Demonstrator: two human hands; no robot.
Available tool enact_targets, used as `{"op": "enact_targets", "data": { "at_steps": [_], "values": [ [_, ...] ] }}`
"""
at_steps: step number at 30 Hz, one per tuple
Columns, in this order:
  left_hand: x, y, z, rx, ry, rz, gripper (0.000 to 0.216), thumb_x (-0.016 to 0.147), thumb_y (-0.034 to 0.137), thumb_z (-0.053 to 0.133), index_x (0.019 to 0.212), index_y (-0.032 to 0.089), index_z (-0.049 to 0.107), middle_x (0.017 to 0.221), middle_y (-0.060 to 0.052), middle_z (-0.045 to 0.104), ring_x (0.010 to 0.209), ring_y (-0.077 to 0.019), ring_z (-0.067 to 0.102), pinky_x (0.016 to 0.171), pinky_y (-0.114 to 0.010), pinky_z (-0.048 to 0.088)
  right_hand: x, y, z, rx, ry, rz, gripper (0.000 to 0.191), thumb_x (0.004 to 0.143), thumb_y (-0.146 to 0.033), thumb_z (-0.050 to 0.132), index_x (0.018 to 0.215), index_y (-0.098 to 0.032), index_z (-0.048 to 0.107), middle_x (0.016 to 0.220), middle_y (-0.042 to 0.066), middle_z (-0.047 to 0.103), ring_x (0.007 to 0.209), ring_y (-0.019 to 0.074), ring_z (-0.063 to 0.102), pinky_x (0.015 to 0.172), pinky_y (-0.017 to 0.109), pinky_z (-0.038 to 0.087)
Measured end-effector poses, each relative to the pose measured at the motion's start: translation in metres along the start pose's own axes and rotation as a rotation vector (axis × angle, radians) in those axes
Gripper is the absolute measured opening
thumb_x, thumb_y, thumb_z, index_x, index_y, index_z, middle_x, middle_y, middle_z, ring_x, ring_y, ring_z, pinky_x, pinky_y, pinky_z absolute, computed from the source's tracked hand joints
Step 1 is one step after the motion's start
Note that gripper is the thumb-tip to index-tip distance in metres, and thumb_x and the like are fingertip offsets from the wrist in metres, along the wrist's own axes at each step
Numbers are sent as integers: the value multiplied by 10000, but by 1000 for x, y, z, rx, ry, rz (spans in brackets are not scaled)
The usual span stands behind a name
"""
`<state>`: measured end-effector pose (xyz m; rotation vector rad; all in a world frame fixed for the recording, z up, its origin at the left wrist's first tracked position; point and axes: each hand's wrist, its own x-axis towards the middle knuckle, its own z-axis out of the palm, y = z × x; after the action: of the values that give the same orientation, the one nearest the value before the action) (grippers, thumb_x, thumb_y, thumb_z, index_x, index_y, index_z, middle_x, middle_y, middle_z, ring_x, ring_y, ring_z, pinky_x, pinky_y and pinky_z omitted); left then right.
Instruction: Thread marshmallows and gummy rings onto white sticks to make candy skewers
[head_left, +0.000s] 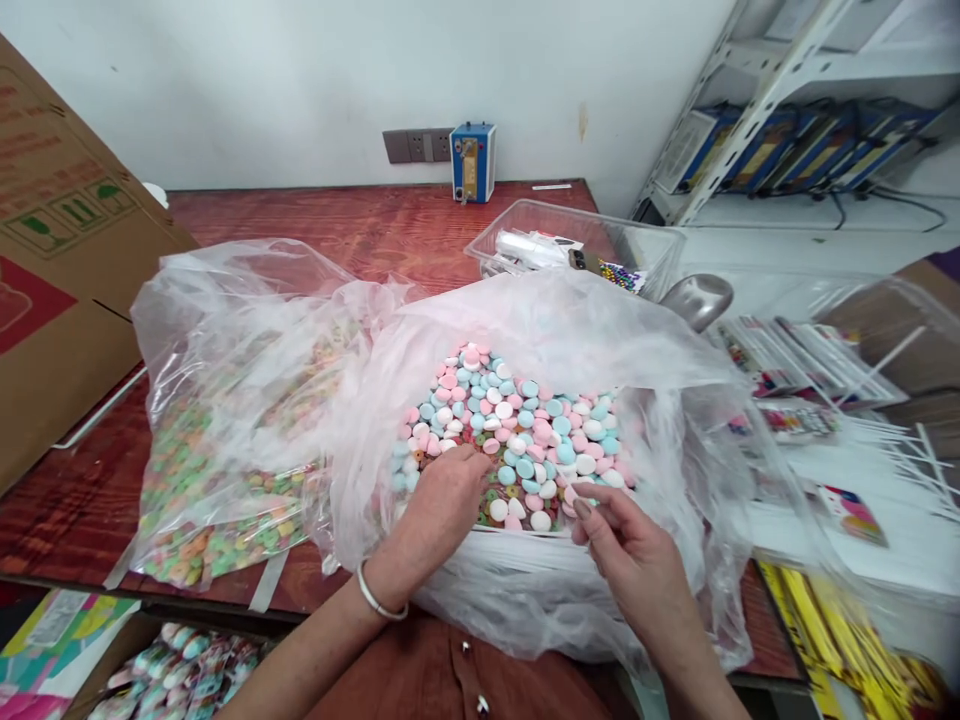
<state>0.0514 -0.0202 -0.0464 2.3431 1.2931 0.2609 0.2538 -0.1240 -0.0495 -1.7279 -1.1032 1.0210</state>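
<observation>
Candies [541, 432] lie in a plastic bag [555, 310] along the table's [315, 215] front edge, its mouth apparently spread for access. The left hand's [446, 500] fingers bunch among them; the right hand's [630, 550] curl nearby; whether either pinches anything, one cannot tell.

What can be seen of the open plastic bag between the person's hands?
The open plastic bag is thin, whitish, translucent and heavily creased. It lies on the red-brown table, its mouth spread wide around pink, white and pale blue discs, with small rings among them. The left hand reaches into the opening; the right hand is over the near right part, contact unclear. Its left side meets a clear bag of colourful rings.
</observation>
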Motion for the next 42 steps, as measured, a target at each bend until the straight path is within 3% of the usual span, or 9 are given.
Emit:
{"op": "enact_targets", "data": {
  "at_steps": [4, 8, 14, 18, 23, 28, 33, 38, 42],
  "values": [
    [16, 7, 20, 55, -30, 44, 86, 863, 122, 575, 897, 180, 628, 936, -74, 643, 924, -233, 603, 794, -333, 465, -16, 7, 4, -191, 42, -52, 289, 926, -465, 513, 892, -222, 666, 700, -1, 640, 637, 164, 570, 599, 243, 423],
    [20, 2, 34, 71, 6, 54, 99, 818, 119, 617, 889, 187, 607, 947, -67, 647, 938, -239, 599, 811, -346, 468, -17, 9, 11, -222, 40, -90, 328, 937, -470, 481, 926, -206, 676, 798, 30, 685, 696, 188, 599, 631, 254, 437],
    [14, 3, 30, -173, 126, 27, 198, 791, 103, 603, 968, 192, 604, 897, -25, 624, 805, -171, 593, 727, -278, 470, -12, 12, 6, -208, 50, -102, 315, 938, -467, 482, 878, -215, 660, 718, -1, 659, 643, 171, 583, 605, 240, 418],
    [20, 9, 30, -311, 99, 84, 348, 791, 79, 604, 1115, 208, 621, 946, -23, 621, 797, -146, 597, 751, -267, 482, -11, 13, 3, -190, 69, -101, 305, 939, -460, 483, 869, -215, 649, 687, -13, 645, 620, 161, 573, 593, 235, 410],
    [27, 10, 36, -352, 80, 35, 312, 780, 87, 639, 1064, 217, 653, 997, -27, 639, 883, -167, 620, 803, -290, 491, -15, 17, 3, -169, 75, -92, 313, 941, -456, 475, 860, -216, 658, 685, -12, 651, 603, 160, 563, 568, 239, 399],
    [26, 14, 37, -326, 64, -39, 197, 781, 114, 630, 955, 205, 643, 931, -14, 656, 813, -162, 622, 760, -291, 475, -14, 19, 5, -153, 72, -79, 310, 944, -456, 471, 859, -215, 646, 688, -10, 648, 618, 163, 565, 580, 242, 398],
    [26, 19, 42, -291, 71, -128, 195, 744, 108, 615, 913, 205, 600, 709, 36, 596, 676, -146, 566, 660, -269, 432, -9, 14, 11, -91, 58, -95, 294, 935, -431, 481, 805, -211, 625, 677, -11, 643, 621, 161, 571, 589, 242, 406],
    [22, 24, 41, -719, 52, -147, 399, 711, 108, 635, 1098, 186, 576, 832, 9, 611, 699, -119, 580, 626, -233, 468, 0, 3, 25, 42, 60, -67, 280, 920, -417, 507, 1030, -198, 643, 786, 7, 688, 698, 180, 621, 644, 256, 461],
    [14, 32, 30, -1120, -90, -208, 353, 701, 230, 736, 1017, 150, 602, 808, -21, 643, 698, -128, 607, 589, -218, 477, 9, -3, 35, 116, 57, -100, 210, 919, -365, 514, 1033, -217, 612, 884, 16, 697, 785, 190, 637, 710, 267, 485]
  ]
}}
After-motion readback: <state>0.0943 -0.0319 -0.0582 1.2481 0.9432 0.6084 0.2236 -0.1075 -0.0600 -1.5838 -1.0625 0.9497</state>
